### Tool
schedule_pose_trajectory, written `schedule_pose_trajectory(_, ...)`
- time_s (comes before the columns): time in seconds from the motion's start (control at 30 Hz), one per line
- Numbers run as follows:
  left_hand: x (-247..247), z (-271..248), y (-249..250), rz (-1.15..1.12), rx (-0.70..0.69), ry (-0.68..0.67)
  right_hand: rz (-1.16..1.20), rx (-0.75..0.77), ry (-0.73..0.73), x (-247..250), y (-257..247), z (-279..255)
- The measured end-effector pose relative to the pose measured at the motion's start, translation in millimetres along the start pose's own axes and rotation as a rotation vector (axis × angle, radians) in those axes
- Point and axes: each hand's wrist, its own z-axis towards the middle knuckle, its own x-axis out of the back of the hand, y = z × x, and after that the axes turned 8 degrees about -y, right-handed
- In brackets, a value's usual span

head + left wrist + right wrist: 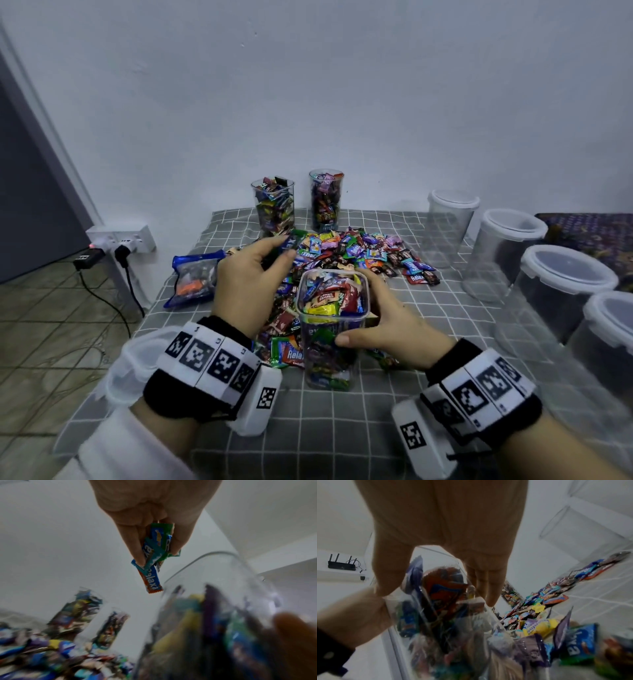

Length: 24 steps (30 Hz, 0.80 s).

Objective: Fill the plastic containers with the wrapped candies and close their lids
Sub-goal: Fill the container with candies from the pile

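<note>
Right hand [383, 329] grips square clear container [332, 329] at mid-wall, upright on table [342, 428], nearly full | left hand [250, 274] pinches several wrapped candies [152, 555] above heap [359, 253] | handling: wrappers light, slick, crinkly, so pinch bodies; container walls thin and smooth, so hold low, both sides.

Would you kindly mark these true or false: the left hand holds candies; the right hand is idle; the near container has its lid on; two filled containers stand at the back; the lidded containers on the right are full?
1. The left hand holds wrapped candies. True.
2. The right hand is idle. False: it grips the near container.
3. The near container has its lid on. False: it is open.
4. Two filled containers stand at the back. True.
5. The lidded containers on the right are full. False: they look empty.
</note>
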Motion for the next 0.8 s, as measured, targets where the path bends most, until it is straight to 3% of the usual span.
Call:
schedule_pose_trajectory(0.13, -4, -10, 24, -0.002, -0.074, -0.153, 0.058, 0.026, -0.001, -3, 1, 0)
schedule_pose_trajectory(0.3, -11, -18, 29, 0.156, -0.212, -0.303, 0.050, 0.035, 0.015, -2, 4, -1)
schedule_pose_trajectory(0.47, -10, -16, 27, 0.241, -0.260, -0.362, 0.041, 0.039, 0.023, -2, 6, 0)
schedule_pose_trajectory(0.63, -5, -11, 29, 0.188, -0.244, -0.334, 0.043, 0.043, 0.030, -3, 7, 0)
schedule_pose_trajectory(0.8, -3, -5, 33, 0.318, -0.262, -0.264, 0.036, 0.038, 0.031, -2, 7, 0)
